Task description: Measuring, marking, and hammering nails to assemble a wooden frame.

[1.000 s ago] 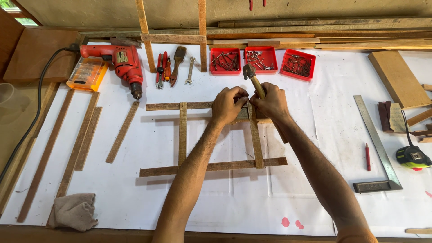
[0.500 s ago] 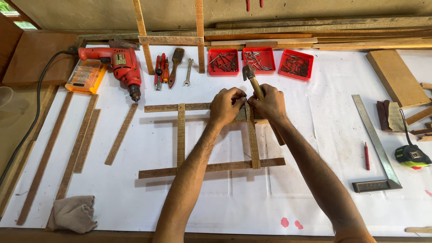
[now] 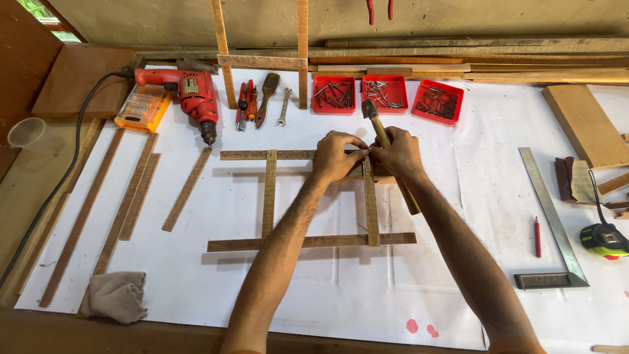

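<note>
— Where do we have our hands?

— Both sit at the top right joint of the wooden lattice frame, which lies flat on the white-covered bench. Our left hand has its fingers curled and pinched together at the joint; whatever small thing it pinches is too tiny for us to make out. Our right hand is wrapped around the hammer, gripping high on the handle, just below the head, with the rest of the handle running back under our wrist.

— And the two hands, apart or together?

— Touching, fingertip to fingertip, right over the spot where the right upright slat crosses the top slat.

— What lies around us?

— Just beyond the hammer head we see three red trays of nails and screws in a row. To the left of them lie a spanner, a brush and the red electric drill, with an orange bit case beside it. Loose slats lie to the left of the frame, a grey rag near the bench's front edge. Off to our right lie a steel square, a red pencil and a green tape measure.
</note>
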